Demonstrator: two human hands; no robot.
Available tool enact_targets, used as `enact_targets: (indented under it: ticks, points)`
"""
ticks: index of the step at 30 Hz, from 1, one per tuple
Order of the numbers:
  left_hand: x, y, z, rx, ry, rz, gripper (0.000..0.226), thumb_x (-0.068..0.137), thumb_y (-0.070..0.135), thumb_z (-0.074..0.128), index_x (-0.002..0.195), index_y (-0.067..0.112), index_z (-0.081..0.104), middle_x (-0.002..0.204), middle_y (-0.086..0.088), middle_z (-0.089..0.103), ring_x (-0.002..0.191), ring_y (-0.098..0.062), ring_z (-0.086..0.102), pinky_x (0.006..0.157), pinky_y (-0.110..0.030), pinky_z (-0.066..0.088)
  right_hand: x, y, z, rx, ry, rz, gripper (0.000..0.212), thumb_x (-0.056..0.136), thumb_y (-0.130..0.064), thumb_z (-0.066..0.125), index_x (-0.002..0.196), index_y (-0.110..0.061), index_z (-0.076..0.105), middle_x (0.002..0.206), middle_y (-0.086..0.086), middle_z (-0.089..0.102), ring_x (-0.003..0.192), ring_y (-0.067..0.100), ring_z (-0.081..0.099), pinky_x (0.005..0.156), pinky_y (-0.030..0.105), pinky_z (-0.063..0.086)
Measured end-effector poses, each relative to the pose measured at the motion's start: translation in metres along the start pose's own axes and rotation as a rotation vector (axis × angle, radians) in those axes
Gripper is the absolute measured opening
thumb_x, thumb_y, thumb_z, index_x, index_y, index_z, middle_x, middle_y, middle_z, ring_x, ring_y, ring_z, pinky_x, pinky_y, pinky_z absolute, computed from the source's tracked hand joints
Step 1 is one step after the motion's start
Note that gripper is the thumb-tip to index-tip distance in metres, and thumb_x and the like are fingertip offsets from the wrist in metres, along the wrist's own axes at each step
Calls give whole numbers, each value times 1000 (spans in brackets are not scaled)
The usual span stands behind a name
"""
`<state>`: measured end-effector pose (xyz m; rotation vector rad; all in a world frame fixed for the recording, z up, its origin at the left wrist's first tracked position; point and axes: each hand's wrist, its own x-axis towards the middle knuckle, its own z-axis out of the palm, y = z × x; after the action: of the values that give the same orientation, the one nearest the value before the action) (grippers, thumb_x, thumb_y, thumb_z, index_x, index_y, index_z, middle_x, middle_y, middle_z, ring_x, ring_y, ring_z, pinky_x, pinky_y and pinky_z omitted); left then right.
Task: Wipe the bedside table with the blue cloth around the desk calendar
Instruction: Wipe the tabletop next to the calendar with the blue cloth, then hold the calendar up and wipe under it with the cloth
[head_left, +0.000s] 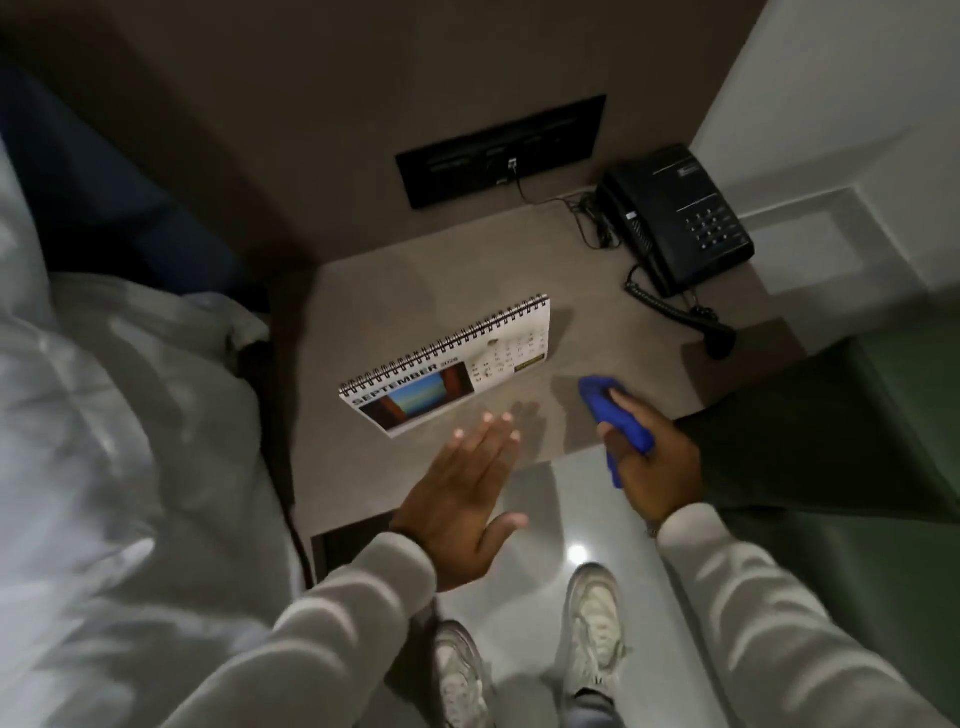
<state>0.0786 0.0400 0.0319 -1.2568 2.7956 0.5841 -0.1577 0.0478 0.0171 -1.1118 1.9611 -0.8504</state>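
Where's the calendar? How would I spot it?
Find the brown bedside table next to the white bed. The desk calendar sits in its middle, left of the black telephone. It alone has a spiral wire edge and says SEPTEMBER.

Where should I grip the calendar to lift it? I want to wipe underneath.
Probably pinch the calendar at its spiral-bound top ridge, coming from above with the open left hand. It stands tent-like, so the ridge is narrow and stiff. The right hand holds the cloth.
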Motion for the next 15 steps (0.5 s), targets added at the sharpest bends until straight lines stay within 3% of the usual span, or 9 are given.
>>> enact_targets:
  ticks: [3, 5, 8, 11, 13, 15]
  points:
    - [-11, -14, -36, -4, 139, -45, 72, 95, 48, 28, 151, 5, 17, 162, -14, 11, 151, -28, 3, 121, -49, 11, -18, -9, 25, 227, 72, 14, 44, 91, -15, 64, 133, -20, 56, 136, -1, 59, 125, 15, 55, 102, 15, 39]
    - [-4, -29, -54, 35, 198, -68, 73, 94, 49, 28, 151, 5, 16, 162, -16, 10, 151, -30, 3, 121, -49, 8, -25, -12, 49, 265, 140, -1, 47, 93, -21, 62, 138, -25, 50, 144, -2, 52, 131, 11, 48, 106, 12, 34]
    - [21, -51, -73, 118, 204, -137, 77, 92, 53, 25, 152, 7, 11, 162, -13, 2, 150, -29, -3, 122, -48, 5, -26, -19, 83, 276, 260, -28, 49, 95, -36, 53, 142, -41, 38, 154, -6, 40, 135, 1, 35, 97, -7, 21]
    - [49, -67, -84, 222, 122, -139, 85, 86, 63, 16, 151, 11, -3, 160, -8, -13, 149, -25, -13, 121, -43, -3, -19, -32, 108, 339, 316, -4, 49, 97, -40, 48, 134, -63, 25, 157, -8, 33, 139, 5, 33, 94, -6, 20]
    - [61, -77, -86, 284, 49, -100, 87, 82, 66, 11, 148, 14, -12, 160, -9, -16, 148, -25, -15, 122, -43, -4, -14, -39, 118, 368, 355, -42, 47, 99, -38, 45, 128, -69, 23, 158, -8, 32, 139, 3, 31, 97, -7, 21]
    - [68, -87, -87, 332, 11, -34, 88, 83, 67, 13, 148, 14, -13, 161, -11, -12, 149, -26, -12, 123, -46, 1, -6, -44, 124, 411, 386, -105, 46, 101, -36, 40, 128, -69, 22, 159, -5, 30, 143, 5, 29, 107, 5, 25]
